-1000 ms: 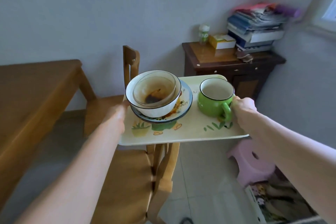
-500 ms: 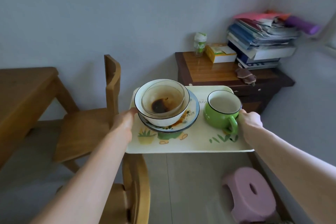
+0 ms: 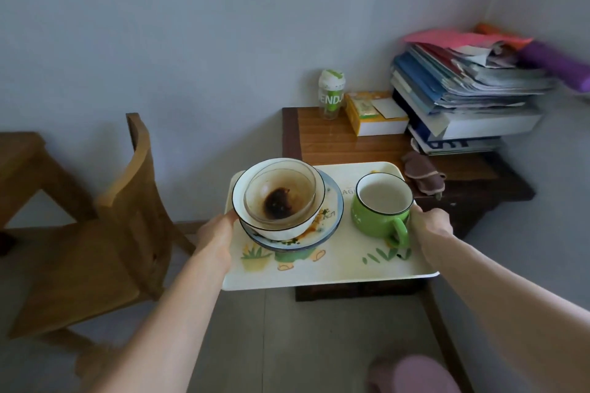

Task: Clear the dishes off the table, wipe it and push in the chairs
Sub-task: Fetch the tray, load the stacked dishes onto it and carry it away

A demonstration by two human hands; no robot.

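Forearms reach out from the bottom of the view to a cream plastic tray [image 3: 319, 274], the landmark here, held in the air level with both hands well apart on its short edges. The left hand [image 3: 215, 234] grips the tray's left edge just beside the stacked dishes, and the right hand [image 3: 431, 226] is clamped on the right edge, just behind the handle of the green mug [image 3: 380, 214]; the fingers under the rim are hidden, so how deep they wrap I cannot tell. On the tray's left half a glass bowl [image 3: 281, 191] with dark residue sits nested in a white bowl [image 3: 306, 225], which rests on a blue-rimmed plate [image 3: 332, 217] smeared with sauce. This load is probably moderately heavy and left-weighted; the crockery is hard, fragile and loose, so the stack could slide on the smooth tray if it tips. Holding both short edges near the middle keeps it balanced. Beyond the tray's far edge stands a dark wooden surface [image 3: 335, 140] with a bottle, a box and piled books; to the tray's left is a wooden chair [image 3: 134, 201].
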